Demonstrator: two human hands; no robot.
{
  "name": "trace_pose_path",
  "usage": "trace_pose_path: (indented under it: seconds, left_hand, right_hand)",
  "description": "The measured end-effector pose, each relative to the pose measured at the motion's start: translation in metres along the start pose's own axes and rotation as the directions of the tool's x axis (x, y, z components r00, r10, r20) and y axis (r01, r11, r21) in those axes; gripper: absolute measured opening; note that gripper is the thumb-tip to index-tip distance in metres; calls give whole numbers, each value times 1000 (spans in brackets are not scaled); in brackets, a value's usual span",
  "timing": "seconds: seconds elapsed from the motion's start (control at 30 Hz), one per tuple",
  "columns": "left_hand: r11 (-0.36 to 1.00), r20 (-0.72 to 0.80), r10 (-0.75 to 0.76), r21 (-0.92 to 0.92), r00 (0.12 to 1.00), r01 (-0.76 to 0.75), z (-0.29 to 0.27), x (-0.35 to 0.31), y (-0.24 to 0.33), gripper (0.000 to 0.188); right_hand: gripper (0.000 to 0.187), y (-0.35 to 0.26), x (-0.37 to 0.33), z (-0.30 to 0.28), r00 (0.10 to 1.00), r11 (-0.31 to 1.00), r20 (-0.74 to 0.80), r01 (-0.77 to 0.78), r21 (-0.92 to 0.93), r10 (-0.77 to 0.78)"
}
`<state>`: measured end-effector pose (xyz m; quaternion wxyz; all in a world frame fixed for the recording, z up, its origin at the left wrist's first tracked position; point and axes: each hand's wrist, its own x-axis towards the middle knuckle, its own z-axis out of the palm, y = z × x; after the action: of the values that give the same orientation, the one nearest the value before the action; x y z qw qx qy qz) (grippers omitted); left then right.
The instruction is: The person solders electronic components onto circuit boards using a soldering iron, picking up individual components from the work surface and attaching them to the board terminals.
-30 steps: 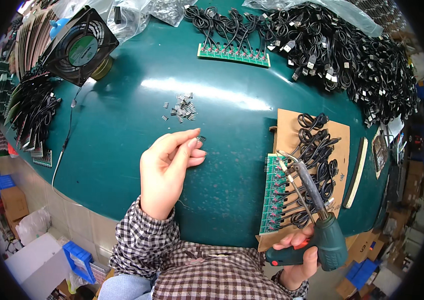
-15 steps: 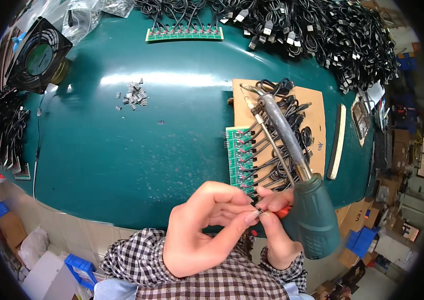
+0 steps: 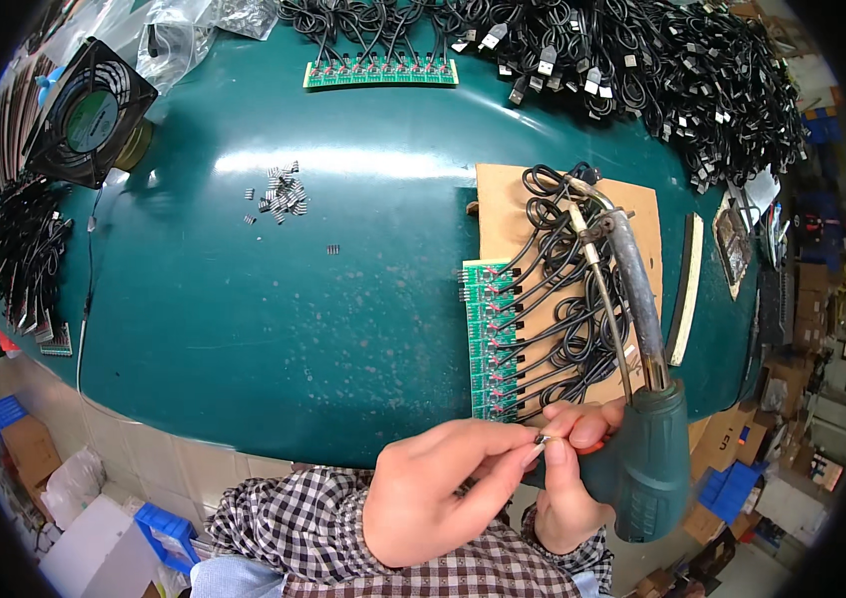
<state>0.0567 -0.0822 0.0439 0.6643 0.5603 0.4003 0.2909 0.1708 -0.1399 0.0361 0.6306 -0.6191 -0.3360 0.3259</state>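
Observation:
Between my fingertips is a tiny black pin header [image 3: 542, 439], partly covered by them. My left hand [image 3: 433, 493] pinches it with thumb and forefinger. On its other side, the thumb and finger of my right hand [image 3: 570, 488] press against it too. A green-handled soldering gun [image 3: 650, 463] with a long metal barrel rests in my right hand, its tip up over black coiled cables [image 3: 582, 329]. Just beyond my hands lies a green circuit board strip [image 3: 491, 344], with cables fixed along its right side and pins at its upper left.
Loose pin headers [image 3: 284, 194] lie in a pile, with a single header [image 3: 333, 250] nearer. Another wired board strip [image 3: 380, 74] and a heap of USB cables [image 3: 642, 90] are at the back. A black fan [image 3: 92, 115] stands left. Cardboard [image 3: 503, 209] lies under the cables.
The soldering gun has turned more upright, its tip swinging right. Both hands have shifted slightly right and down in the picture, still pinching the header. The whole view has shifted a little.

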Motion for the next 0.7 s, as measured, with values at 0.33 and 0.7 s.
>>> trace_pose_path:
  seconds: [0.33,0.7]
  left_hand:
    - [995,-131,-44,78,990,55,-24,25,-19,9]
    - [946,-128,-256,-237,958,221,-24,56,-45,9]
  right_hand:
    - [42,-2,-13,-5,990,998,-137,21,-63,-30]
    - [47,2,-39,-30,986,993,-127,-111,-34,106]
